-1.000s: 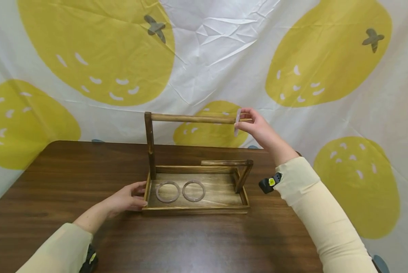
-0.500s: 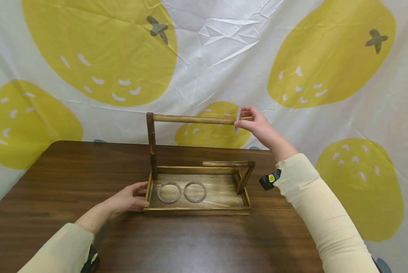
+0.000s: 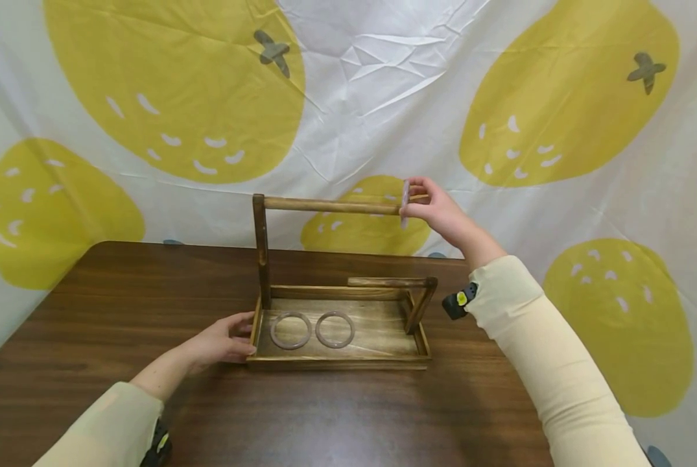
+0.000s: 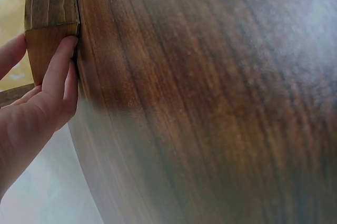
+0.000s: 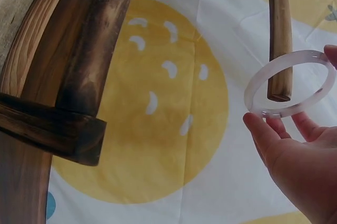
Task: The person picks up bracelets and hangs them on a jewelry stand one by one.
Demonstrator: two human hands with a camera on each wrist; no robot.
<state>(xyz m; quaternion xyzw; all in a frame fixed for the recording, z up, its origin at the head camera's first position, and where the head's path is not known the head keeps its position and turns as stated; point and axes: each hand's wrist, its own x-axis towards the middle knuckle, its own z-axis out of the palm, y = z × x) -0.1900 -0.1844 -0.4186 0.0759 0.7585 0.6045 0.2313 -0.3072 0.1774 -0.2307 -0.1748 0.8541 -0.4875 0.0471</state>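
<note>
My right hand point(image 3: 438, 209) pinches a pale translucent bangle point(image 3: 405, 204) between thumb and fingers. In the right wrist view, this bangle point(image 5: 258, 79) encircles the free end of the upper wooden bar point(image 5: 280, 34), whose tip shows inside the ring. That bar point(image 3: 330, 205) belongs to a wooden bangle stand point(image 3: 336, 364) with a tray base. Two more bangles lie flat in the tray, a left one point(image 3: 291, 331) and a right one point(image 3: 334, 329). My left hand point(image 3: 222, 340) rests against the tray's left end; the left wrist view shows its fingers point(image 4: 58, 71) touching the end face.
A shorter, lower wooden bar point(image 3: 386, 282) rises from the stand's right end and points left. The stand sits on a dark brown wooden table point(image 3: 301, 421). Behind the table hangs a white cloth point(image 3: 377, 110) printed with yellow fruit.
The head view has drifted slightly, shifting the scene a little right and down. The right hand with its bangle stays near the upper bar's free end. The left hand remains at the tray.
</note>
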